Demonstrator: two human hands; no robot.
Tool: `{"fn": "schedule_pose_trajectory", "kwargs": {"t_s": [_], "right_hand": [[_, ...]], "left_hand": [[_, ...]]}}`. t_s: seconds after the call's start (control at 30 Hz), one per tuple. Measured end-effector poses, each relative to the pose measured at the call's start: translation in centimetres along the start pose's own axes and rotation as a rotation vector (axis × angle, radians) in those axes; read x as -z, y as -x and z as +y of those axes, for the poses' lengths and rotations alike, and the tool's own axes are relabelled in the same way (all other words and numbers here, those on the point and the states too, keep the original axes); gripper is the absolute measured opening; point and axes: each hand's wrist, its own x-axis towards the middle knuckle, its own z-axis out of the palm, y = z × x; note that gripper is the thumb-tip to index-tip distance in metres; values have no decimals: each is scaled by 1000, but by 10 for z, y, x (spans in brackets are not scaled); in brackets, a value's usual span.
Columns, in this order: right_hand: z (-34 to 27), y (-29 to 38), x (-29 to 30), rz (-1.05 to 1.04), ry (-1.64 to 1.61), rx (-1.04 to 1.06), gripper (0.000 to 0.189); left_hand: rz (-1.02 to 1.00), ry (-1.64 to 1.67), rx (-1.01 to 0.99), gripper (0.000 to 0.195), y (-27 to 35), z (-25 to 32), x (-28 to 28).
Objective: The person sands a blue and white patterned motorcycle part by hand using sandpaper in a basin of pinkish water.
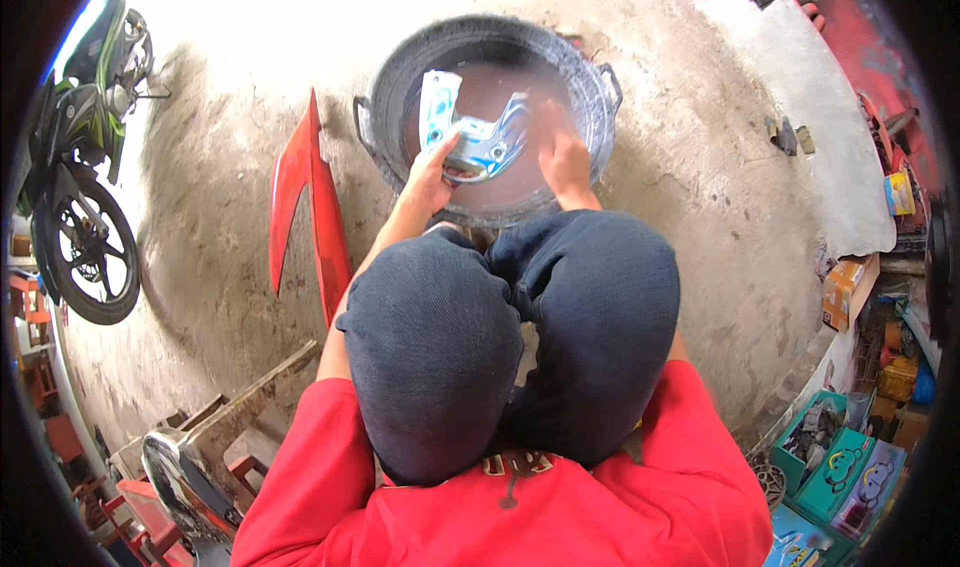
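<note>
A round black basin (487,31) with two side handles stands on the floor beyond my knees and holds murky, brownish water. Over the water, my left hand (431,181) grips the near left edge of a U-shaped panel (480,136), blue, white and silver with bolt holes; my thumb lies on its top face. My right hand (564,154) is at the panel's right, above the basin, with its fingers blurred. Whether it touches the panel or holds something cannot be told.
A red plastic fairing panel (311,192) lies on the concrete floor left of the basin. A motorcycle (90,192) stands at the far left. Worn vehicle parts (187,462) sit at lower left. Boxes and teal bins (840,447) line the right side, below a pale board (817,117).
</note>
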Motion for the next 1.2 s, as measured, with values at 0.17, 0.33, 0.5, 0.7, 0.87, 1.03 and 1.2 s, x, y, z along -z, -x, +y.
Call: {"fn": "schedule_pose_trajectory", "kwargs": {"t_s": [0.17,0.33,0.5,0.7,0.87,1.03,1.2], "right_hand": [[-60,6,-23,-297,-36,502,41],[-9,-15,-17,154,136,24,41],[-33,-15,-11,-142,34,448,42],[9,-31,-20,91,158,281,40],[4,-38,-27,-84,74,273,40],[-5,-36,-48,-3,20,220,39],[21,-41,-45,16,75,151,35]], "left_hand": [[-24,10,36,42,2,7,30],[-6,-100,15,41,0,-1,7],[3,-37,7,41,-9,8,22],[-7,-128,-1,44,-18,5,0],[61,26,-12,42,-27,1,3],[166,60,-38,48,-27,2,5],[129,51,-37,49,-29,1,-3]]}}
